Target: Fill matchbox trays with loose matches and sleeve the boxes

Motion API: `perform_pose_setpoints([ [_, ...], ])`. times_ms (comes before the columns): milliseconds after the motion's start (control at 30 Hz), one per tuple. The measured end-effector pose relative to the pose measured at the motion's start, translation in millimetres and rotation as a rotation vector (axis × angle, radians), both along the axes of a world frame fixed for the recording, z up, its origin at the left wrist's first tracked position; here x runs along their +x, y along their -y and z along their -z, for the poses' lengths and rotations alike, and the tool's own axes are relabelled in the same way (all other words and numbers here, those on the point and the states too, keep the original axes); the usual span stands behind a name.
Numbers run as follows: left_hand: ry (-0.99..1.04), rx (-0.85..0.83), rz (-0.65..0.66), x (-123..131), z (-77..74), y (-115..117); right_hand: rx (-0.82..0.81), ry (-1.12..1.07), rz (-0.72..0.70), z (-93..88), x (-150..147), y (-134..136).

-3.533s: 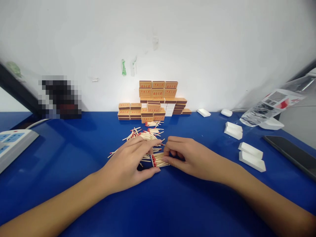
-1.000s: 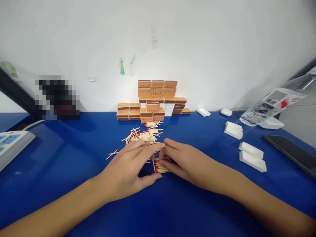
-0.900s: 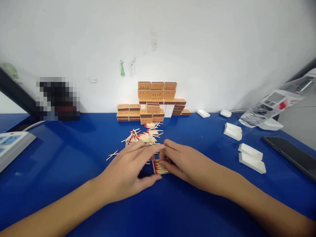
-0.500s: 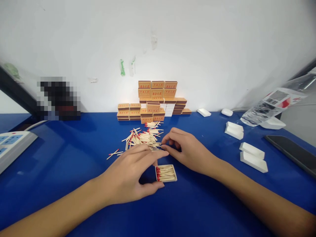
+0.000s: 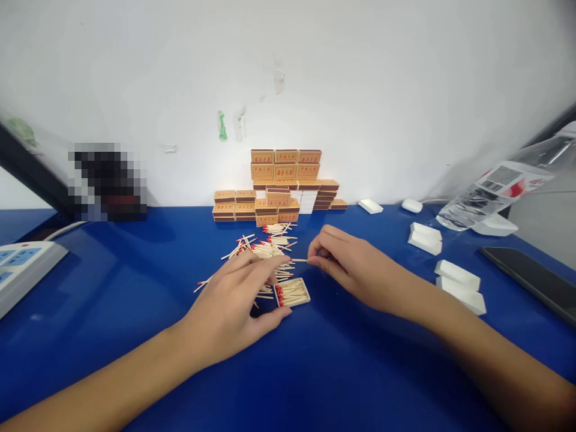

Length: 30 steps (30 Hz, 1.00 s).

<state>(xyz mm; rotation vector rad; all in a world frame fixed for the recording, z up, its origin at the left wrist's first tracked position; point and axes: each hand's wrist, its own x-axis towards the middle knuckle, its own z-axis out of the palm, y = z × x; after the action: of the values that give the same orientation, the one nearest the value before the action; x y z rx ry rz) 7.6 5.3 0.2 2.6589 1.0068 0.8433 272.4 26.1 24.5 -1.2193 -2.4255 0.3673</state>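
A small white matchbox tray (image 5: pixel 293 293) filled with red-tipped matches lies on the blue table (image 5: pixel 135 282). My left hand (image 5: pixel 234 297) rests beside the tray's left end, thumb and fingers touching it, holding it in place. My right hand (image 5: pixel 344 261) is just right of the loose pile of matches (image 5: pixel 265 249), fingers pinched on a single match (image 5: pixel 300 260) that points left. The pile lies between both hands and the wall.
Stacked orange matchboxes (image 5: pixel 281 186) stand against the wall. Several empty white trays (image 5: pixel 459 285) lie at the right, with a water bottle (image 5: pixel 495 189) and a dark phone (image 5: pixel 531 282). A power strip (image 5: pixel 22 267) sits at the left edge.
My right hand left the filled tray, reached up to the loose pile and pinched one match. The left hand slid the tray slightly up and left.
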Motion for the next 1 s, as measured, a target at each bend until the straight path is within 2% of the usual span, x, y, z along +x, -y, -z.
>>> perform_pose_setpoints([
  [133, 0.014, -0.029, -0.056, 0, 1.1, -1, -0.082, 0.060, -0.091, -5.3, -6, 8],
  [333, 0.005, -0.056, -0.044, 0, 3.3, 0, -0.102, 0.139, -0.116, 2.5, -16, 15],
  [533, -0.010, -0.077, -0.018, -1, 2.0, 1, -0.028, 0.071, -0.119, 3.5, -17, 16],
  [833, -0.021, -0.051, 0.013, -1, 0.2, 3, -0.099, 0.025, -0.128, -3.7, -18, 19],
  [1000, -0.021, -0.036, 0.024, 0, 2.2, 2, -0.160, -0.017, -0.222, -6.0, -20, 21],
])
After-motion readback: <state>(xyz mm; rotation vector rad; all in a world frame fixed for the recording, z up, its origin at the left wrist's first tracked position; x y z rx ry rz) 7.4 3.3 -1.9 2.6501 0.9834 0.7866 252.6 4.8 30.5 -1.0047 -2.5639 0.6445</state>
